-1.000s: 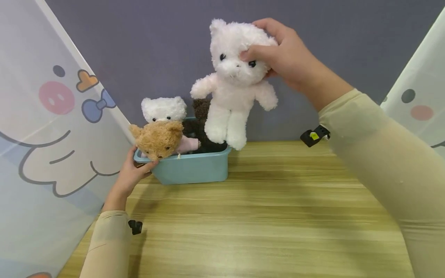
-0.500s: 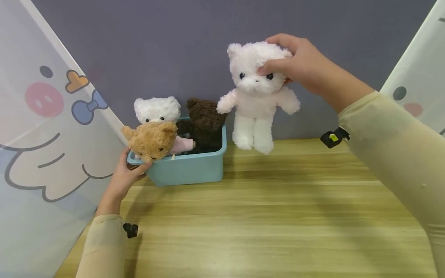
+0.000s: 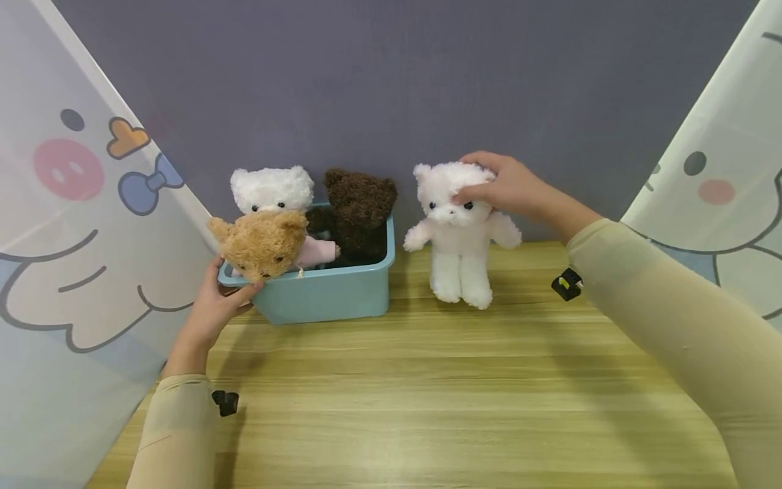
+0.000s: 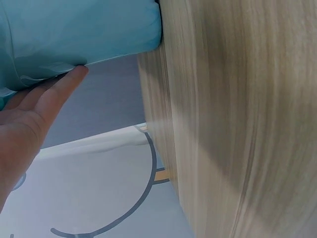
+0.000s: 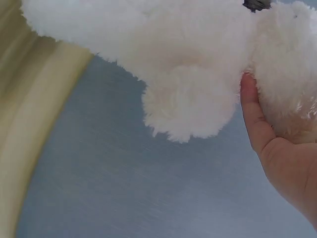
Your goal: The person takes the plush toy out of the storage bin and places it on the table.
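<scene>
My right hand [image 3: 510,187] grips a white plush bear [image 3: 458,234] by its head, thumb over the face beside one eye. The bear hangs upright to the right of the bin; whether its feet touch the table I cannot tell. In the right wrist view, one finger presses into the white fur [image 5: 188,99]. My left hand [image 3: 210,309] holds the left front corner of a light blue plastic bin [image 3: 324,299], its fingers along the side wall in the left wrist view. Inside sit a tan bear [image 3: 263,244] in pink, another white bear [image 3: 271,189] and a dark brown bear [image 3: 360,204].
A wood-grain table [image 3: 391,394] spreads out in front, with a grey wall [image 3: 391,88] along its back. Cartoon-printed white panels stand on the left [image 3: 110,272] and right [image 3: 715,224].
The right hand has carried the white bear rightward, away from above the bin, and then down. The brown bear has come into full sight. The left hand stays on the bin.
</scene>
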`<state>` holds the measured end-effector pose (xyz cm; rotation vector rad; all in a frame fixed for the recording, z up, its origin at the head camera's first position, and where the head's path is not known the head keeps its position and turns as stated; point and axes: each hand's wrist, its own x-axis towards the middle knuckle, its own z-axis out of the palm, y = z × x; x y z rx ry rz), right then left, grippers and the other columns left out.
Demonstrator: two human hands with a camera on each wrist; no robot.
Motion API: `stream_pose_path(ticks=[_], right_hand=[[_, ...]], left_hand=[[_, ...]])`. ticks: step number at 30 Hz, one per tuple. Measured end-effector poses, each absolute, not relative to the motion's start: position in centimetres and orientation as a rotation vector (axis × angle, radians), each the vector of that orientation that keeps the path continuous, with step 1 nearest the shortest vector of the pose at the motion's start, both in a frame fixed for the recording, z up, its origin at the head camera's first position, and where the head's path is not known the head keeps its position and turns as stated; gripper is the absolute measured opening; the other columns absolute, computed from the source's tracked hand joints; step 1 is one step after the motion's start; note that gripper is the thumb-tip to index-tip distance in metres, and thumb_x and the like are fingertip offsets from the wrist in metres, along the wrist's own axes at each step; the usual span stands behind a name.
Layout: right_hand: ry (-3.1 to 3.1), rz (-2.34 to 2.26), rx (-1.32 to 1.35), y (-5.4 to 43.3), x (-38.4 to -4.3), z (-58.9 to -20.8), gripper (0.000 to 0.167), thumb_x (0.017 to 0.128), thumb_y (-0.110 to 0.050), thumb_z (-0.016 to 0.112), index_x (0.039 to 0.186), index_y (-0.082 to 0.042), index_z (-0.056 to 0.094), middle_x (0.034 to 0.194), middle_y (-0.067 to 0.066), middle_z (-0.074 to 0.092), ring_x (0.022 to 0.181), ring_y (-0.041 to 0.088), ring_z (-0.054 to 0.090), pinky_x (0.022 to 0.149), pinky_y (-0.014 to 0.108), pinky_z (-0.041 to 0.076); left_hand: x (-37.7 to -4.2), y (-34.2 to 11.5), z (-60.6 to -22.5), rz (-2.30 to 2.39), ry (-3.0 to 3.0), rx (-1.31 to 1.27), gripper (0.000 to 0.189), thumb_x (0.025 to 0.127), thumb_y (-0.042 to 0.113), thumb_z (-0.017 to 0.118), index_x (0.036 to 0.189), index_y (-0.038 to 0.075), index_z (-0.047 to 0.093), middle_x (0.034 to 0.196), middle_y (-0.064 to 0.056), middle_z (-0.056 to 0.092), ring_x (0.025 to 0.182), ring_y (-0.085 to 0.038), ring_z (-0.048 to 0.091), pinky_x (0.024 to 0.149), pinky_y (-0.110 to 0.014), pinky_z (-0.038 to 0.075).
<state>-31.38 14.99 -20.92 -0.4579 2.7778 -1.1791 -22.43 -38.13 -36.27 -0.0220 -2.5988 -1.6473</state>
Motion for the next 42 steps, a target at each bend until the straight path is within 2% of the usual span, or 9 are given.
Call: stream_pose_path(ticks=[3,7,16,22,28,35,42], right_hand=[[2.757,-1.162,-0.445,14.9,-31.8,-22.4,0.086,0.092,-0.051,0.080,0.165,-0.031,0.038,0.171,0.009,0.037,0.146,0.033,0.046,0.111,0.055,0.053],[2.727,-1.171,-0.430,14.8,-32.4,-23.7,0.089,0.092,-0.051,0.080,0.166,-0.031,0.035,0.174,0.008,0.033,0.143,0.033,0.048,0.106,0.054,0.055],[2.664,-1.241,-0.441,15.1,-33.8,-26.3,0.082,0.096,-0.033,0.080,0.165,-0.026,0.036,0.175,0.011,0.030,0.150,0.040,0.045,0.114,0.060,0.053],[2.641,-1.212,-0.452,15.2,-35.0,-28.3,0.083,0.096,-0.029,0.081,0.165,-0.024,0.035,0.176,0.014,0.026,0.148,0.042,0.045,0.113,0.062,0.052],[2.679,-1.115,-0.469,15.1,-36.0,-30.3,0.086,0.097,-0.030,0.080,0.166,-0.019,0.031,0.177,0.020,0.021,0.156,0.048,0.032,0.121,0.070,0.040],[2.690,-1.097,-0.506,15.1,-36.7,-30.1,0.088,0.099,-0.027,0.077,0.169,-0.012,0.026,0.177,0.022,0.018,0.163,0.048,0.016,0.132,0.072,0.021],[2.734,-1.001,-0.532,15.1,-36.8,-29.1,0.088,0.101,-0.029,0.075,0.171,-0.013,0.024,0.177,0.024,0.015,0.164,0.049,0.012,0.133,0.073,0.015]], left_hand=[[-22.5,-38.1,-36.3,-1.665,-2.597,-0.019,0.105,0.107,0.037,0.066,0.170,0.032,-0.018,0.171,-0.028,0.020,0.155,-0.052,0.033,0.112,-0.058,0.053],[-22.6,-38.2,-36.4,-1.691,-2.589,-0.009,0.108,0.106,0.037,0.067,0.169,0.033,-0.021,0.172,-0.029,0.017,0.156,-0.053,0.031,0.114,-0.064,0.047],[-22.4,-38.1,-36.4,-1.690,-2.593,0.003,0.108,0.106,0.038,0.066,0.169,0.032,-0.021,0.173,-0.031,0.015,0.156,-0.053,0.029,0.116,-0.067,0.046],[-22.3,-38.0,-36.6,-1.686,-2.599,0.011,0.106,0.107,0.037,0.065,0.169,0.031,-0.021,0.173,-0.031,0.015,0.156,-0.053,0.030,0.115,-0.067,0.047],[-22.3,-37.9,-36.4,-1.696,-2.599,0.014,0.108,0.107,0.036,0.065,0.168,0.030,-0.023,0.173,-0.032,0.015,0.157,-0.053,0.029,0.117,-0.068,0.047],[-22.4,-37.9,-36.3,-1.690,-2.595,-0.005,0.107,0.107,0.035,0.066,0.169,0.030,-0.022,0.173,-0.031,0.016,0.157,-0.053,0.030,0.117,-0.068,0.047],[-22.3,-37.9,-36.3,-1.669,-2.603,-0.003,0.105,0.107,0.037,0.065,0.169,0.031,-0.020,0.173,-0.029,0.017,0.156,-0.051,0.032,0.116,-0.067,0.048]])
